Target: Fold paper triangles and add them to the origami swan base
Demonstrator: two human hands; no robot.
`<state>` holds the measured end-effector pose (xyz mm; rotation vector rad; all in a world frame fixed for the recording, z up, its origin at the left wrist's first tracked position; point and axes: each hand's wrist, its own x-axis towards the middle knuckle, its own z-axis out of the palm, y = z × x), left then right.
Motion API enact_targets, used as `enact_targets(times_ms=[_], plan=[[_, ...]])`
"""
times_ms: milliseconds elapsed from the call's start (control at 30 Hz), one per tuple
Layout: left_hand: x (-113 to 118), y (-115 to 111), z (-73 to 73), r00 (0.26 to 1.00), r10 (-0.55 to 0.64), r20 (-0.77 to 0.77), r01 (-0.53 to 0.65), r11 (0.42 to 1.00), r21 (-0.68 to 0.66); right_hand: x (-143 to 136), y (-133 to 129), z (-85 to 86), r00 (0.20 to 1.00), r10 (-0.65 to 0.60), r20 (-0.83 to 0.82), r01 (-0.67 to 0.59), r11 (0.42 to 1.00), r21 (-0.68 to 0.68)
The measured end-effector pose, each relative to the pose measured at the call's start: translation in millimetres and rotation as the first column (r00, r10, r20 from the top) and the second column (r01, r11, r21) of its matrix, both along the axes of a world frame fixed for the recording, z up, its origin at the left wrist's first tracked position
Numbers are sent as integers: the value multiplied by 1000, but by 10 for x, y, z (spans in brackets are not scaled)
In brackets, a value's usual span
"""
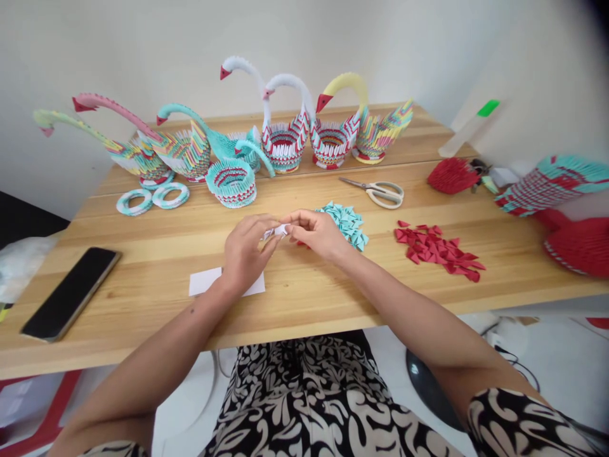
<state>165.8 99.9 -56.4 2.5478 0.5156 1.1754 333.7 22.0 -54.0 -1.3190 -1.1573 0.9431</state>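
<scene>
Near the middle of the table, my left hand (248, 251) and my right hand (316, 235) meet around a small folded white paper piece (280, 230). The fingertips of both hands are closed on it, and they hide part of its shape. Beneath my left wrist lie white paper strips (204, 282), partly covered by the wrist. Just behind my right hand is a pile of folded turquoise paper triangles (349, 223). A bit of red shows under the right fingers, too covered to make out.
Folded paper swans (285, 143) line the back. In front stand a turquoise paper basket (232, 183) and two paper rings (134, 202). Scissors (375, 190) and red paper triangles (435, 249) lie right, a phone (71, 293) left. Larger red paper pieces (578, 244) sit at the right edge.
</scene>
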Motion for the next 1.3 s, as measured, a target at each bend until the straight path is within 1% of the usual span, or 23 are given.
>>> enact_targets(times_ms=[67, 133, 233, 333, 433, 600, 733, 933, 1000, 1067, 1167, 1233, 1300], plan=[[-5, 10, -8, 1000, 2, -2, -2, 999, 39, -4, -8, 9, 1000, 1, 22, -1, 1000, 10], [-8, 8, -6, 1000, 10, 7, -10, 1000, 20, -7, -15, 12, 999, 3, 52, -4, 1000, 24], [-9, -6, 15, 999, 22, 31, -18, 992, -124, -6, -21, 5, 995, -4, 96, -1, 999, 50], [-7, -23, 45, 998, 24, 58, -5, 956, -295, -3, -20, -8, 992, -15, 126, 5, 997, 79], [-6, -32, 67, 998, 31, 60, -5, 921, -389, -3, -18, -18, 987, -33, 158, 20, 996, 83], [-6, -39, 67, 998, 22, 60, 8, 890, -456, -13, -10, -35, 984, -53, 168, 41, 996, 75], [-4, -44, 60, 999, 23, 49, 3, 881, -472, -22, -12, -33, 981, -76, 179, 61, 994, 92], [-5, -55, 73, 999, 40, 23, -25, 896, -444, -21, -15, -37, 972, -103, 214, 83, 992, 99], [-5, -56, 69, 999, 43, 20, -31, 909, -416, -20, -8, -55, 972, -99, 213, 80, 992, 99], [-1, -55, 52, 999, 29, 32, -17, 942, -336, -26, 0, -71, 976, -88, 198, 68, 992, 106], [15, -53, 8, 999, 11, 36, -6, 989, -145, -51, 6, -77, 983, -88, 164, 69, 991, 117], [29, -54, -24, 1000, 24, 2, -24, 999, -38, -76, 7, -74, 980, -116, 164, 100, 990, 104], [44, -62, -48, 999, 33, -38, -32, 999, 23, -101, 7, -76, 972, -144, 187, 129, 988, 90]])
